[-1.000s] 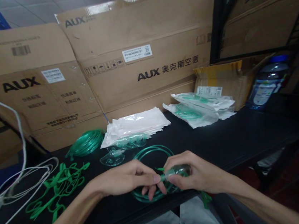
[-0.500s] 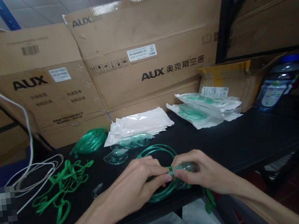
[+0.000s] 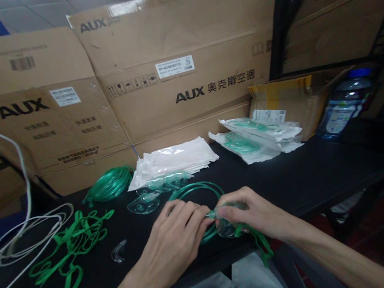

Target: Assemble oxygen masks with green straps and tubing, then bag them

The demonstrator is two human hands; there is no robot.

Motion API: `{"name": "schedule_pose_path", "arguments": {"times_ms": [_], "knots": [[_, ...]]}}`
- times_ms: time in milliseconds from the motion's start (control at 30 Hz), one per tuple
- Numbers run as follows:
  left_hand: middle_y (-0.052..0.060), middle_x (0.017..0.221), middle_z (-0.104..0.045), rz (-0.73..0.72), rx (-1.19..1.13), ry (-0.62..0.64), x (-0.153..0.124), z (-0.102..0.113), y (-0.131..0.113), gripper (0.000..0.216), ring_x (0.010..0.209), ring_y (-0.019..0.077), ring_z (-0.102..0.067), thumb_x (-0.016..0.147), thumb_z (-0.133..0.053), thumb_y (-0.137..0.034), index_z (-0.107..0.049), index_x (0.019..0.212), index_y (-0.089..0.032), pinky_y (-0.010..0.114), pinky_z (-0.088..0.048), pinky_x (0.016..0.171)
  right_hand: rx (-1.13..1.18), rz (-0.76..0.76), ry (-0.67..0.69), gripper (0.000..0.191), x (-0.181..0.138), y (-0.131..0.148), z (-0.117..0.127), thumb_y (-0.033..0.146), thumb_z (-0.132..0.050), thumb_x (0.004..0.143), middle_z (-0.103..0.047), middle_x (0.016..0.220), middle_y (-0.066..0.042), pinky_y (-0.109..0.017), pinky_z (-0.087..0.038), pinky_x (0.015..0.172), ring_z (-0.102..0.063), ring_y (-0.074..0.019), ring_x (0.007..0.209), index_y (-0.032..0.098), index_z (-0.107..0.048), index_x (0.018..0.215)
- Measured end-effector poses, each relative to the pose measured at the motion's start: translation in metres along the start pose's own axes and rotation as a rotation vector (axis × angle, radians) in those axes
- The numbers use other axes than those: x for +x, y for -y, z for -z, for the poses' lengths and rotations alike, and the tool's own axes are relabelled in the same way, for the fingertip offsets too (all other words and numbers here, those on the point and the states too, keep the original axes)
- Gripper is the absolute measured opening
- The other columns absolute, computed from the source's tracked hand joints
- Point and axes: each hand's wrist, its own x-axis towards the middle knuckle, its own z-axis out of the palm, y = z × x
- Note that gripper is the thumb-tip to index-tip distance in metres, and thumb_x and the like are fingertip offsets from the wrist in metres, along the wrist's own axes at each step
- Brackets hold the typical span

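At the front of the black table, my right hand [image 3: 255, 213] is closed around a clear green oxygen mask [image 3: 226, 229], thumb pressed near its connector [image 3: 211, 214]. A green elastic strap [image 3: 260, 242] hangs from the mask over the table edge. My left hand [image 3: 177, 233] is closed, its fingertips pinched at the connector's other side, where the tubing end seems to be; the fingers hide the exact joint. Behind and beneath both hands lies a loop of green tubing [image 3: 210, 185]. Another clear mask [image 3: 143, 204] rests beyond my left hand.
To the left are tangled green straps [image 3: 75, 249], a green tubing coil [image 3: 109, 183], small clear strips [image 3: 119, 251] and white cables [image 3: 30, 218]. White pouches [image 3: 179, 157], filled packets [image 3: 243, 142], a box [image 3: 284, 101] and a bottle [image 3: 337, 109] stand behind. Large cardboard [image 3: 140, 117] backs the table.
My left hand has rolled over, its back now facing up and hiding the thumb. The mask has turned in my right hand, and more of its strap shows. The view has shifted slightly right.
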Motion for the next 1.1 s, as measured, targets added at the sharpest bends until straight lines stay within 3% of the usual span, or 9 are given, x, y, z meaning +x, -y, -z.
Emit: {"name": "schedule_pose_path", "arguments": {"times_ms": [233, 367, 567, 667, 733, 833, 900, 1000, 1100], "knots": [[0.003, 0.079, -0.065, -0.049, -0.117, 0.023, 0.004, -0.004, 0.003, 0.015, 0.067, 0.0157, -0.055, 0.101, -0.046, -0.007, -0.060, 0.102, -0.013, 0.034, -0.043, 0.080, -0.013, 0.011, 0.015, 0.041, 0.000, 0.001, 0.002, 0.048, -0.061, 0.095, -0.059, 0.067, 0.000, -0.022, -0.032, 0.051, -0.043, -0.0102, 0.057, 0.011, -0.073, 0.081], [0.001, 0.074, -0.063, 0.064, -0.318, 0.093, 0.008, -0.006, 0.001, 0.023, 0.063, 0.0147, -0.050, 0.098, -0.042, -0.006, -0.060, 0.087, -0.015, 0.031, -0.040, 0.072, -0.039, 0.057, 0.000, 0.031, 0.000, 0.003, 0.001, 0.035, -0.061, 0.095, -0.055, 0.067, 0.002, -0.022, -0.035, 0.058, -0.044, -0.0102, 0.062, 0.011, -0.071, 0.077], [-0.005, 0.056, -0.043, 0.523, -0.798, 0.612, 0.021, 0.003, 0.011, 0.036, 0.054, 0.0110, -0.039, 0.100, -0.048, -0.031, -0.059, 0.069, -0.017, 0.026, -0.027, 0.057, -0.085, 0.095, 0.032, 0.024, -0.002, -0.001, -0.005, 0.026, -0.062, 0.091, -0.052, 0.065, 0.003, -0.022, -0.033, 0.056, -0.041, -0.0106, 0.063, 0.010, -0.073, 0.079], [-0.006, 0.054, -0.040, 0.603, -1.070, 0.775, 0.026, 0.008, 0.018, 0.042, 0.052, 0.0108, -0.034, 0.100, -0.047, -0.044, -0.063, 0.073, -0.016, 0.025, -0.026, 0.052, -0.112, 0.092, 0.034, 0.026, -0.002, -0.001, -0.005, 0.028, -0.063, 0.092, -0.059, 0.066, 0.001, -0.023, -0.035, 0.057, -0.046, -0.0110, 0.063, 0.010, -0.075, 0.078], [-0.005, 0.056, -0.047, 0.590, -1.014, 0.723, 0.027, 0.012, 0.017, 0.042, 0.054, 0.0111, -0.041, 0.102, -0.047, -0.045, -0.065, 0.078, -0.016, 0.024, -0.030, 0.054, -0.093, 0.091, 0.029, 0.027, -0.001, 0.001, -0.005, 0.031, -0.064, 0.093, -0.064, 0.069, 0.000, -0.023, -0.039, 0.060, -0.051, -0.0121, 0.065, 0.011, -0.076, 0.079], [-0.003, 0.067, -0.057, 0.585, -0.776, 0.482, 0.022, 0.015, 0.006, 0.039, 0.064, 0.0122, -0.052, 0.105, -0.045, -0.040, -0.064, 0.079, -0.018, 0.023, -0.038, 0.065, -0.017, 0.138, -0.055, 0.029, 0.000, 0.003, -0.003, 0.042, -0.069, 0.091, -0.071, 0.084, -0.004, -0.025, -0.046, 0.071, -0.061, -0.0165, 0.078, 0.014, -0.077, 0.087], [-0.002, 0.074, -0.062, 0.601, -0.695, 0.329, 0.017, 0.015, -0.004, 0.037, 0.071, 0.0134, -0.058, 0.106, -0.043, -0.037, -0.063, 0.081, -0.019, 0.023, -0.043, 0.071, 0.081, 0.173, -0.159, 0.036, 0.000, 0.003, -0.001, 0.051, -0.069, 0.091, -0.073, 0.101, -0.006, -0.027, -0.049, 0.081, -0.065, -0.0208, 0.095, 0.018, -0.076, 0.105], [0.001, 0.084, -0.067, 0.619, -0.650, 0.163, 0.008, 0.009, -0.014, 0.031, 0.079, 0.0159, -0.064, 0.107, -0.044, -0.035, -0.064, 0.088, -0.020, 0.025, -0.048, 0.077, 0.260, 0.141, -0.289, 0.052, -0.004, 0.000, 0.004, 0.055, -0.064, 0.094, -0.069, 0.126, -0.008, -0.036, -0.050, 0.098, -0.063, -0.0250, 0.117, 0.025, -0.062, 0.136], [0.001, 0.093, -0.072, 0.620, -0.619, 0.045, 0.001, 0.005, -0.019, 0.022, 0.087, 0.0172, -0.068, 0.105, -0.050, -0.032, -0.069, 0.099, -0.022, 0.026, -0.052, 0.081, 0.278, 0.026, -0.316, 0.065, -0.012, -0.001, 0.012, 0.055, -0.070, 0.090, -0.069, 0.131, -0.011, -0.044, -0.047, 0.107, -0.063, -0.0280, 0.123, 0.024, -0.055, 0.145]]}}
